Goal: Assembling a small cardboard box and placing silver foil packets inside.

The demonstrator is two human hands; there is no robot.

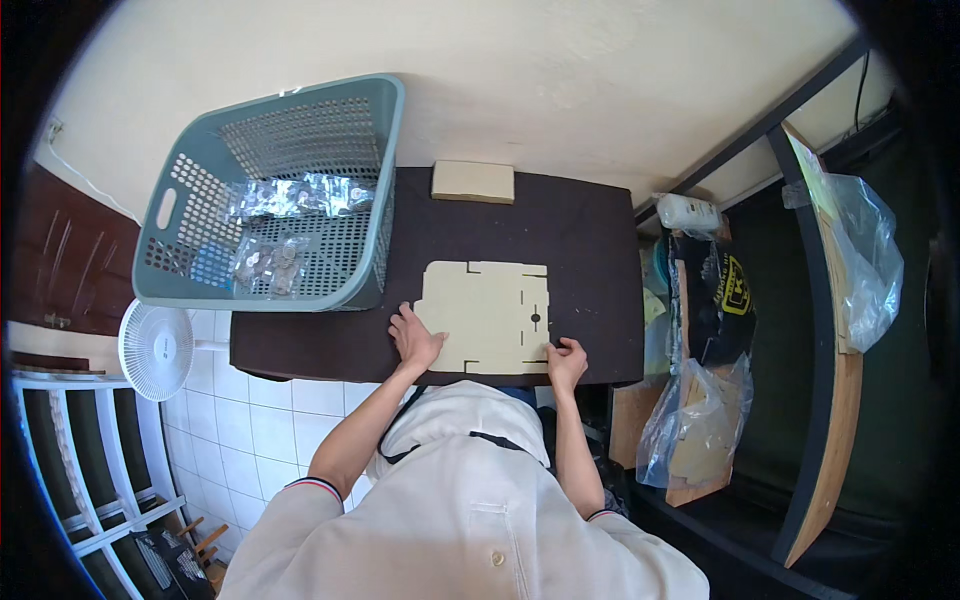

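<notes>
A flat, die-cut cardboard box blank (475,315) lies on the dark brown table in front of me. It has slots, notched edges and a round dark hole near its right side. My left hand (415,338) rests at the blank's left edge, fingers spread, with the thumb over the cardboard. At the lower right corner, my right hand (567,362) is closed, its curled fingers pinching the blank's right edge. The undersides of both hands are hidden.
A grey-green plastic basket (375,240) with clear bags of small parts (272,265) stands on the left. A folded cardboard box (473,182) lies against the wall. To the right are a shelf frame (805,400) and a white bottle (688,213); a white fan (160,348) stands left.
</notes>
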